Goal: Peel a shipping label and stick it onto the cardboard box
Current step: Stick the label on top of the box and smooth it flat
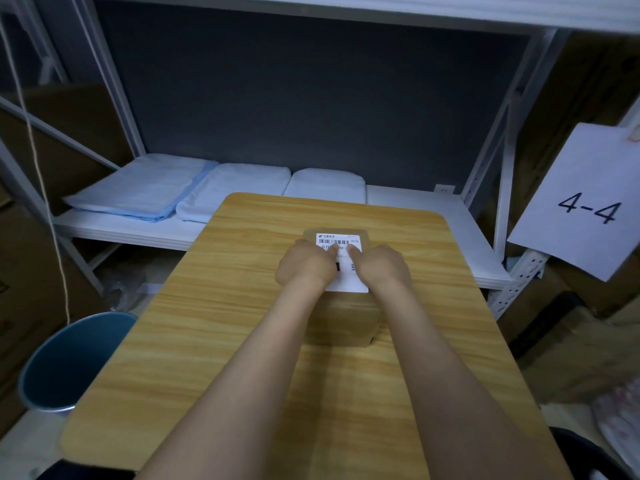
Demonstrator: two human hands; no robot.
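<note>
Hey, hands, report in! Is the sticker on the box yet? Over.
Left hand and right hand pressing down, no grip. Shipping label flat on cardboard box. Nothing in the way.

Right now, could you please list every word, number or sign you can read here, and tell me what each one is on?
"4-4": on the white paper sign hanging at the right of the shelving.
"070…": start of a number under the barcode on the shipping label atop the cardboard box; the rest is hidden by fingertips.
The label's logo text, small characters and codes are too small or blurred to read.
Nothing else legible.
</note>
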